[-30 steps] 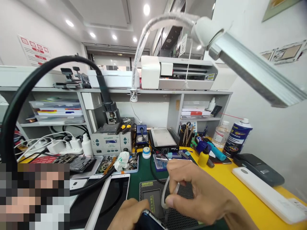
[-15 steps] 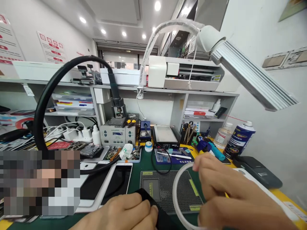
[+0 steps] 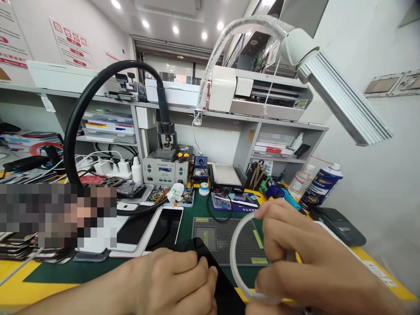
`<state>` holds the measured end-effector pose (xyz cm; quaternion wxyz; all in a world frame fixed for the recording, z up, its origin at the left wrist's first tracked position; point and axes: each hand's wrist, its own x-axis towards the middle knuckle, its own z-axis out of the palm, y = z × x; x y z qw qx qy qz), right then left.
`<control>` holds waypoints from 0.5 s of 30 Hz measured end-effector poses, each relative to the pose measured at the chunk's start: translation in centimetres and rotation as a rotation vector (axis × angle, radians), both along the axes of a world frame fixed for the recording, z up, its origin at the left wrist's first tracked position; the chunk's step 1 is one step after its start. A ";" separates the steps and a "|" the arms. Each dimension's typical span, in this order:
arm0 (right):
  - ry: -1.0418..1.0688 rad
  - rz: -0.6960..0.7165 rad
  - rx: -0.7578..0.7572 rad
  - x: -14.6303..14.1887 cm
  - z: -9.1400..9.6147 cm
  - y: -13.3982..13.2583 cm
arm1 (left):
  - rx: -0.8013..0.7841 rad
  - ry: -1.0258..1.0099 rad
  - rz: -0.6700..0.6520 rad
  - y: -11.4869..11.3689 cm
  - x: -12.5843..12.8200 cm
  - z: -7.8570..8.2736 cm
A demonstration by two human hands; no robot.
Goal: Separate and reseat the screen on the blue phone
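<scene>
My right hand [image 3: 308,258] pinches a thin white ring of tape [image 3: 236,258], held upright over the perforated work pad [image 3: 226,240]. My left hand [image 3: 170,282] is closed on a black phone [image 3: 213,275] at the near edge of the green mat [image 3: 187,227]. The two hands sit close together, with the ring between them. The lower part of the phone is hidden under my left fingers.
Phones with white and black fronts [image 3: 164,225] lie left of the pad. A hot-air station [image 3: 166,168] with a black hose, a small hot plate [image 3: 226,177], bottles and a spray can [image 3: 320,186] line the back. A white lamp head [image 3: 341,103] hangs over the right side.
The white ring went from a small bent loop at my fingertips to a wide round loop held upright. My left hand and the phone came further into view as the camera tilted down.
</scene>
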<state>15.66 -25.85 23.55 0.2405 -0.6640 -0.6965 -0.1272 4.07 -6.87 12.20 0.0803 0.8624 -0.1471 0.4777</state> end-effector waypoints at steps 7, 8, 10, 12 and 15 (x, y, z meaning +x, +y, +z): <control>0.056 0.059 -0.125 -0.7 -0.1 0.8 | 0.344 -0.156 -0.316 2.5 0.9 0.4; 0.052 0.086 -0.147 -0.6 -0.1 0.9 | 0.338 -0.141 -0.307 2.6 0.8 0.3; 0.039 0.137 -0.176 -0.4 0.1 1.1 | 0.313 -0.132 -0.319 2.6 0.5 0.0; 0.046 0.143 -0.162 -0.5 0.3 1.2 | 0.270 -0.133 -0.332 2.0 -0.2 -0.3; 0.078 0.114 -0.119 -1.1 0.5 0.8 | 0.124 -0.083 -0.183 0.5 -1.6 -0.6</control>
